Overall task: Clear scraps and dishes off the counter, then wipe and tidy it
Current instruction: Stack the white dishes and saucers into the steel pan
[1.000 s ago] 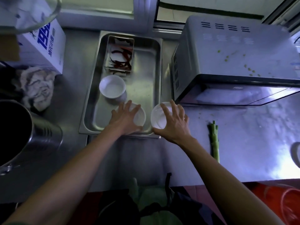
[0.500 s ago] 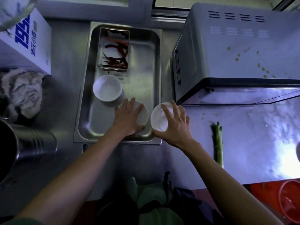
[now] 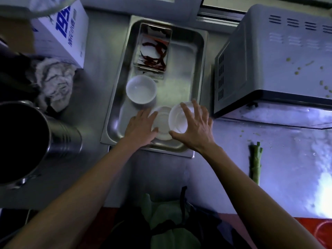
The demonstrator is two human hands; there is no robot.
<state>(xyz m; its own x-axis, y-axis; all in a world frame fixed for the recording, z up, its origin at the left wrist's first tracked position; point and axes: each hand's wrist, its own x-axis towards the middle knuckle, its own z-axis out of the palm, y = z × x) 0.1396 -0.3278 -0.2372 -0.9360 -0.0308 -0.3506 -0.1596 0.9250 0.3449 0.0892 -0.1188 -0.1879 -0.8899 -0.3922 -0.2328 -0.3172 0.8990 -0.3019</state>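
A deep steel tray (image 3: pixel 201 56) sits on the counter. In it, a small steel tin (image 3: pixel 154 33) with dried red chillies lies at the back and a white bowl (image 3: pixel 141 89) stands in the middle. At the tray's front, my left hand (image 3: pixel 140 128) rests on the left rim of a white dish (image 3: pixel 161 124). My right hand (image 3: pixel 197 128) grips a second white bowl (image 3: pixel 177 121) from above, holding it over the dish's right side. A green vegetable stalk (image 3: pixel 256 162) lies on the counter to the right.
A microwave (image 3: pixel 278 60) with green specks on top stands at the right. A large steel pot (image 3: pixel 53 141) is at the left, with a crumpled cloth (image 3: pixel 53 83) and a white box with blue print (image 3: pixel 59 38) behind it. A red bucket (image 3: pixel 321 232) sits below the counter edge.
My right hand has carried the white bowl leftward from beside the tray to over the dish inside it. My left hand has slid to the dish's left edge, uncovering it.
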